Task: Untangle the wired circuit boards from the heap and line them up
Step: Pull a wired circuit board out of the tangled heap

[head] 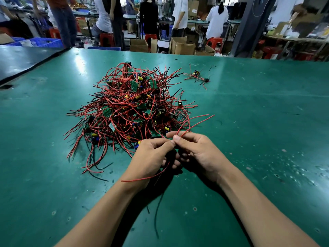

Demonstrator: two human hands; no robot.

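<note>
A: Which step is judged to be in hand?

B: One unit is being worked free at the near edge of the heap [131, 107], which is piled on the green table [258, 122] at 11 o'clock from the hands.

A: How are the hands set?

B: The left hand [151, 155] and right hand [194, 150] are brought together at the heap's 5 o'clock edge. The right fingers [177, 139] are clamped, thumb against forefinger, on red wires [194, 122] that run off toward 1 o'clock. The left fingers [160, 140] are curled and pinched on the same bundle. A black wire [158, 207] is hung below the hands toward 6 o'clock.

A: Is the board itself seen?

B: That cannot be told; whatever is held is hidden between the palms.

A: How far along is the task judged to be?

B: Early. Only a small group of boards [196, 76] is laid apart at 1 o'clock, loosely rather than in a clear line, and the heap is large.

A: What is called for next?

B: The pinched wires are to be drawn slowly out of the neighbouring loops, so that no other boards are dragged along. The freed unit is then to be laid beside the group at 1 o'clock.
</note>
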